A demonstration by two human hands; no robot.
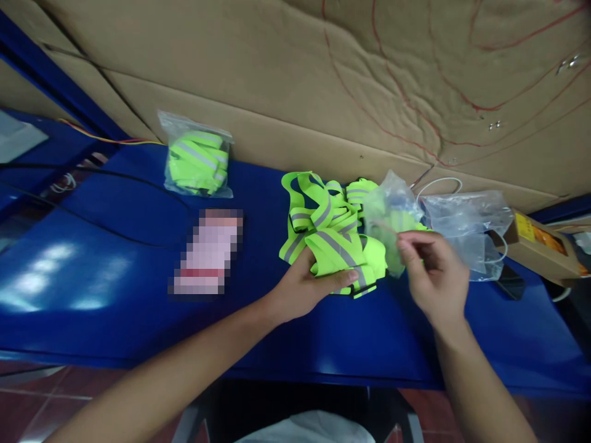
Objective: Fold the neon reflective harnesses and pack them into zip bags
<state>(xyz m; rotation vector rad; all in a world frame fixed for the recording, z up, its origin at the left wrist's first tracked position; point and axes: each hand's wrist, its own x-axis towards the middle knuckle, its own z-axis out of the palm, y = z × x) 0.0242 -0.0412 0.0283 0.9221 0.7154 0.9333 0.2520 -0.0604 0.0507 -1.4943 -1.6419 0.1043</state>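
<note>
My left hand (307, 286) is closed around a folded neon-yellow reflective strap (339, 249) with a grey stripe, thumb on top near its black-edged end. More loops of neon-yellow reflective webbing (300, 212) lie loosely beyond that hand. To the right, my right hand (431, 267) is raised, thumb and forefinger pinched on a thin, blurred pale strip (385, 227); its kind is unclear. Just behind the strip stands a clear plastic bag (392, 191), with neon-yellow material showing in or behind it.
A zip bag of neon straps (198, 163) leans at the back left. Near it lies a pixelated rectangular thing (207, 252). Clear bags with white handles (466, 215), a dark phone-like object (511, 283) and a cardboard box (538, 246) are right. Black cables cross the blue table (258, 344).
</note>
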